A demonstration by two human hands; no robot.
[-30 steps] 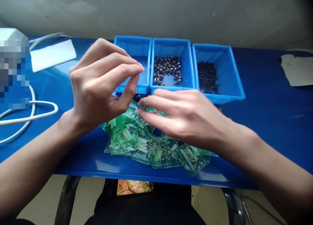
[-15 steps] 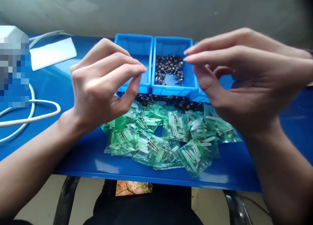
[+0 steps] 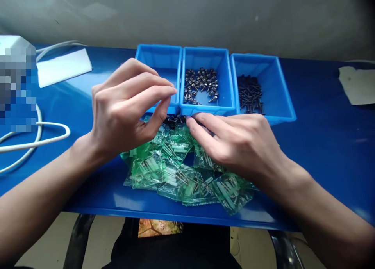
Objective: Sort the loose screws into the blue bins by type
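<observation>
My left hand [image 3: 123, 105] is raised before the left blue bin [image 3: 158, 52], thumb and index finger pinched together; whatever lies between the tips is too small to make out. Palm down, my right hand [image 3: 243, 140] reaches over the bags with its fingers stretched out. Its fingertips are at a row of dark screws [image 3: 173, 121] along the front of the bins, and it hides part of them. Below both hands lie several clear green bags [image 3: 172, 177] holding white plugs and metal screws. The middle bin [image 3: 227, 72] contains short screws with wide heads [image 3: 202, 79].
Dark screws [image 3: 250, 93] lie in the right blue bin [image 3: 274, 73]. At the left are a white card [image 3: 64, 68], a looped white cable [image 3: 55, 124] and a partly blurred white object [image 3: 17, 42]. A pale sheet [image 3: 357, 85] lies far right on the blue table [image 3: 322, 144].
My right hand has come down and to the left, from in front of the right bin to the dark screws. The right bin now shows. My left hand keeps its pinch, nearly still.
</observation>
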